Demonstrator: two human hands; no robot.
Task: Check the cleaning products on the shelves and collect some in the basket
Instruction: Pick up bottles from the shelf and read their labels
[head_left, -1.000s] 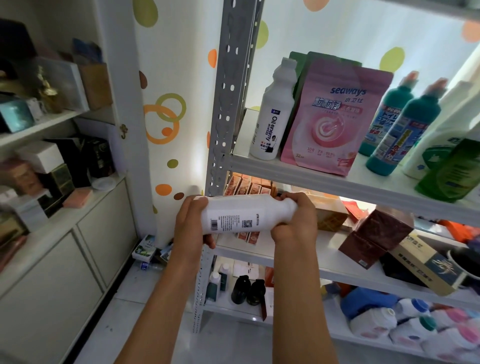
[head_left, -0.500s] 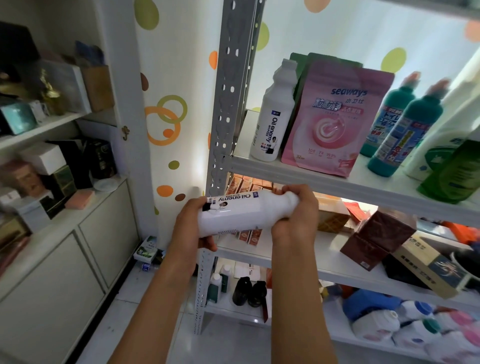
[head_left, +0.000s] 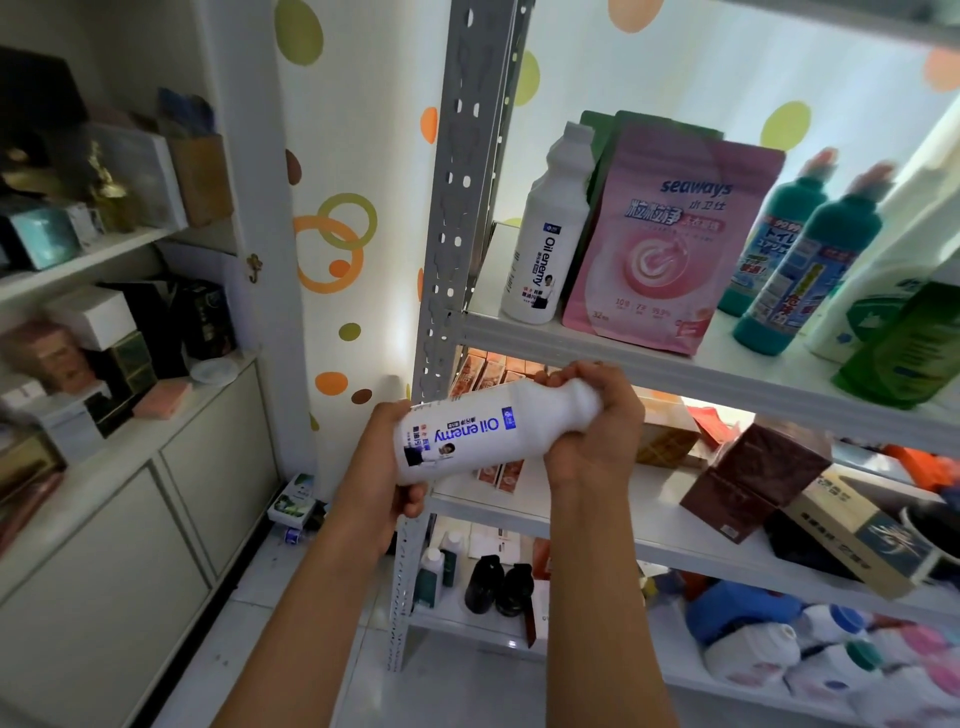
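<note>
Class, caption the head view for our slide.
Both hands hold a white bottle sideways before shelves of cleaning products.

Beside the perforated grey metal shelf upright (head_left: 460, 208), the white bottle (head_left: 498, 431) looks smooth, faintly glossy plastic, the pink pouch (head_left: 660, 249) right of it soft matt film, the brown box (head_left: 753, 478) below-right plain cardboard.

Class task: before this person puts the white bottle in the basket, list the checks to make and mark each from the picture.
1. Both hands hold the bottle: left hand at its base, right hand at its neck. Ok.
2. Front label readable, "Oil enemy". Ok.
3. Cap closed: hidden under the right hand. Cannot tell.
4. Basket within reach: not in view. Cannot tell.
5. Matching bottle left on the top shelf. Ok.
</note>
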